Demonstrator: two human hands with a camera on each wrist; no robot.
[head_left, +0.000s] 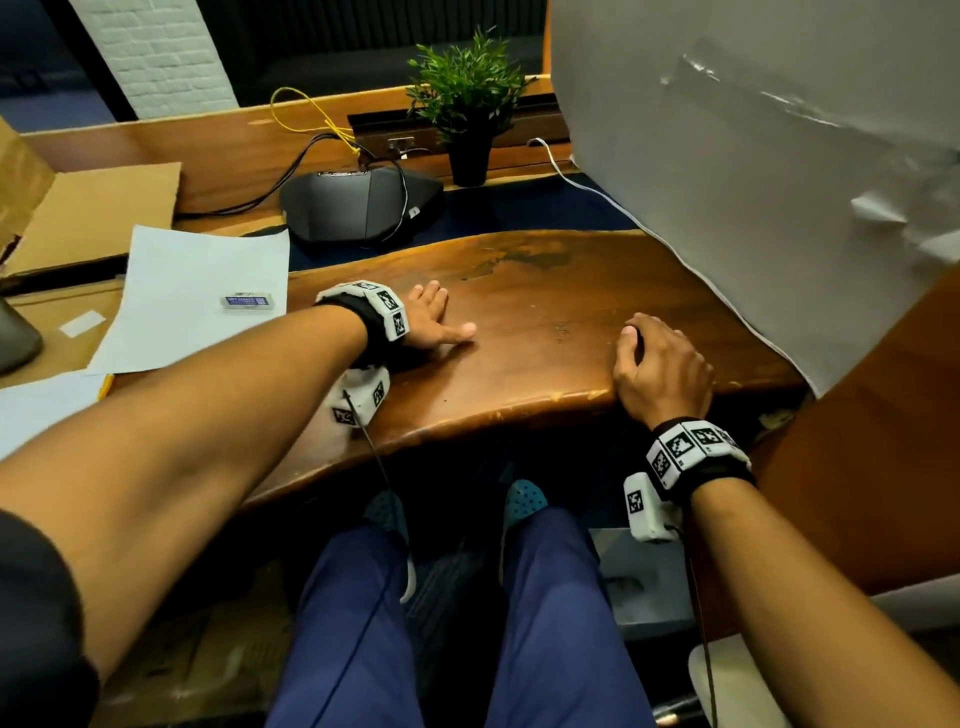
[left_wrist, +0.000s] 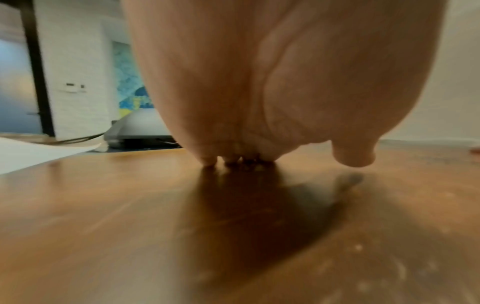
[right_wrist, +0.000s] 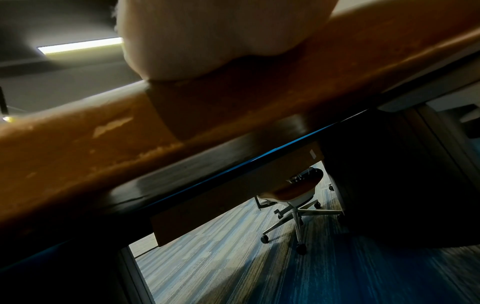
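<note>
My left hand (head_left: 436, 322) lies flat on the brown wooden table (head_left: 545, 312), fingers straight and pointing away, thumb out to the right. The left wrist view shows the palm (left_wrist: 259, 82) above the wood and the fingertips (left_wrist: 207, 162) touching it, with nothing in the hand. My right hand (head_left: 660, 364) rests by the table's near edge with its fingers loosely curled under and the thumb tip showing; nothing shows in it. The right wrist view catches only the heel of the hand (right_wrist: 207, 41) on the worn table edge (right_wrist: 182, 123).
A white sheet (head_left: 197, 296) with a small labelled box (head_left: 248, 301) lies left of my left hand. Behind are a black conference phone (head_left: 358, 205) with cables, a potted plant (head_left: 470, 104) and cardboard (head_left: 93, 208). A white paper screen (head_left: 753, 182) stands at the right.
</note>
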